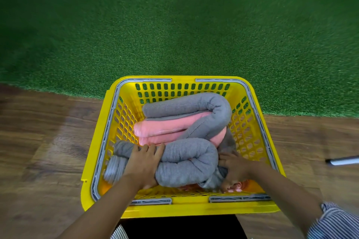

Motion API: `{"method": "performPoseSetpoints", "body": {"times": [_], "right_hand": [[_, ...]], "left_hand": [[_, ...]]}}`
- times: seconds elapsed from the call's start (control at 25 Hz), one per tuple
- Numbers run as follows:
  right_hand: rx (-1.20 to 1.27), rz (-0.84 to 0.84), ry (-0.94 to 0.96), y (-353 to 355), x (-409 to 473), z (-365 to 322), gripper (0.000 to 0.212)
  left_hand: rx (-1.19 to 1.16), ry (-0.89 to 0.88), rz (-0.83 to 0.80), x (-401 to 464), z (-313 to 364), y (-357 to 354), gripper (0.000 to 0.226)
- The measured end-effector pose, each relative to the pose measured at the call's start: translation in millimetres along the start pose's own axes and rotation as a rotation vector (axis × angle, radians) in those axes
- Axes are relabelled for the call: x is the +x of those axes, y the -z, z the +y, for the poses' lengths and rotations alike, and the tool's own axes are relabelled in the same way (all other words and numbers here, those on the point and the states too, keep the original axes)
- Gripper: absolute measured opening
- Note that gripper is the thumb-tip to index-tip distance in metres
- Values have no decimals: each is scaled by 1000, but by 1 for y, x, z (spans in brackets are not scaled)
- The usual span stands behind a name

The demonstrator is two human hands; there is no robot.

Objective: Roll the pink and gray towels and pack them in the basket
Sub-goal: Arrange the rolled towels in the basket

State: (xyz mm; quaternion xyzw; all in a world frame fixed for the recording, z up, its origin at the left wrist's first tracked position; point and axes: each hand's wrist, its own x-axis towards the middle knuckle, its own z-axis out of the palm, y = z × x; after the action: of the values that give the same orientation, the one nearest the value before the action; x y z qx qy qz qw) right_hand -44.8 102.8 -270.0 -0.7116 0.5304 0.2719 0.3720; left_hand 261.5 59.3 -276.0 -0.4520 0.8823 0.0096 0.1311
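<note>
Both hands, left point(142, 163) and right point(234, 169), grip a rolled gray towel point(186, 163), fingers curled round it, inside a yellow basket point(194, 209).

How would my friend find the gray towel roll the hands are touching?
Look inside the yellow plastic basket on the wooden floor. Nearest the person lies a ribbed gray towel roll bent double, with the left hand and right hand on it. The other gray rolled towel sits farther back, wrapped around pink rolled towels.
</note>
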Motion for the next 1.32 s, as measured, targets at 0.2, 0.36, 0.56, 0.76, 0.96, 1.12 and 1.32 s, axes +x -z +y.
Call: {"method": "performPoseSetpoints", "body": {"times": [0.2,0.36,0.56,0.76,0.96,1.12,1.32], "right_hand": [[184,266,5,4,-1,6,42],[140,406,-67,40,-27,14,20],[51,522,-180,66,-43,23,37],[108,597,-62,64,-22,-11,39],[244,482,113,20,-6,-22,63],[165,307,159,18,-6,-11,42],[21,281,85,27,-10,-6,30]], "left_hand": [[-26,17,-10,3,-1,-2,105],[-66,9,-24,8,-4,-1,109],[53,-135,-184,6,-1,-7,109],[213,-200,-282,16,12,-12,99],[196,-260,-356,21,11,-15,117],[-4,-274,-451,44,-4,-20,128],[14,-277,-436,50,25,-54,109]]}}
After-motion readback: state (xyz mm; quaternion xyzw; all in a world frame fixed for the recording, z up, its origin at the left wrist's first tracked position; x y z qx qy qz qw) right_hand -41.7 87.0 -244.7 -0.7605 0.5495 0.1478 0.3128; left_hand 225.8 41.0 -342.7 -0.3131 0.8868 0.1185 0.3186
